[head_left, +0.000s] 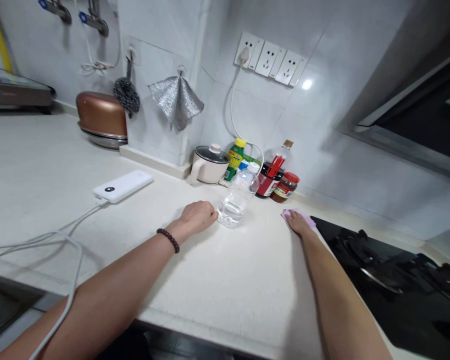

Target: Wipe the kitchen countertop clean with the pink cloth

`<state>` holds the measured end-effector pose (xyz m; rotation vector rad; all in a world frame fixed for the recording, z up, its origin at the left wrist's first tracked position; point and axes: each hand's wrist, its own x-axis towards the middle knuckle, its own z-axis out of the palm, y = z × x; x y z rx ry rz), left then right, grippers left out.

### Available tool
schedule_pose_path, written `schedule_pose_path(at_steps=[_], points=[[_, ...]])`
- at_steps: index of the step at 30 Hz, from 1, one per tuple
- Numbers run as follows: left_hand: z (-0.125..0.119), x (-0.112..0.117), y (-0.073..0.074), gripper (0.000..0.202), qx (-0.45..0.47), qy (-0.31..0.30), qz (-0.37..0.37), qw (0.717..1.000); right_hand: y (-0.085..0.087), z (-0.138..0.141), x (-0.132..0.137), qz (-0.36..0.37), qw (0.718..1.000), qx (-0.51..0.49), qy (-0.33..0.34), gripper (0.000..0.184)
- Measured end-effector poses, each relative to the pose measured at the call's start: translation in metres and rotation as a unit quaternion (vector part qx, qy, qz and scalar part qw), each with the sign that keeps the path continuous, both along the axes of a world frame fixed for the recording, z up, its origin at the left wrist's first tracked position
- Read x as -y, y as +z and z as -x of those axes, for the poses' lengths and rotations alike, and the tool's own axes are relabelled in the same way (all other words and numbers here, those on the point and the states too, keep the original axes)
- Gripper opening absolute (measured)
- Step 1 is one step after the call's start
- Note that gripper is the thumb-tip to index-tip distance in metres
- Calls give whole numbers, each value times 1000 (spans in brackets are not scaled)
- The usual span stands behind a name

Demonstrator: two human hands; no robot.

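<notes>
Right hand [297,222] on pink cloth [307,219], beside stove [393,315].
Cloth lies beneath it, grip indeterminate; water bottle [233,204] stands just right of the clenched left hand [198,218], the nearer hand.

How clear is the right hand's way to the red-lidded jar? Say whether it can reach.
Probably yes: the right hand is near the red-lidded jar with nothing visible between them, though it rests on a pink cloth it may need to release.
</notes>
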<state>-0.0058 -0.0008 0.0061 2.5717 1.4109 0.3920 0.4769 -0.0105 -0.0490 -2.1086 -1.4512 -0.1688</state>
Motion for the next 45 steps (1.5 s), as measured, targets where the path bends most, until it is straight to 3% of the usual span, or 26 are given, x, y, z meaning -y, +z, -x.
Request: schedule_pose_path(at_steps=[5,9,13,18,22,31,38,41,43,45], points=[[1,0,0,42,7,2,1,1000,-8,81,-36,99,989,28,111,52],[6,-1,1,41,11,9,7,1000,-14,129,-36,130,973,57,181,61],[12,-5,-2,39,20,13,14,1000,-15,131,-8,141,964,92,207,69],[16,-12,-7,38,32,27,22,999,-13,105,29,128,974,95,159,68],[16,-15,-9,40,42,25,29,998,-15,110,53,131,977,97,141,68],[13,-18,-15,38,62,30,34,997,-19,201,121,120,949,77,281,65],[17,-20,-14,38,64,43,47,996,-2,264,138,131,927,-19,352,63],[18,-19,-13,39,61,47,54,996,10,268,132,81,927,-142,337,56],[19,-19,-12,39,61,41,55,996,21,266,119,-11,935,-234,265,58],[18,-19,-13,39,62,35,50,996,33,266,99,-106,933,-281,201,73]])
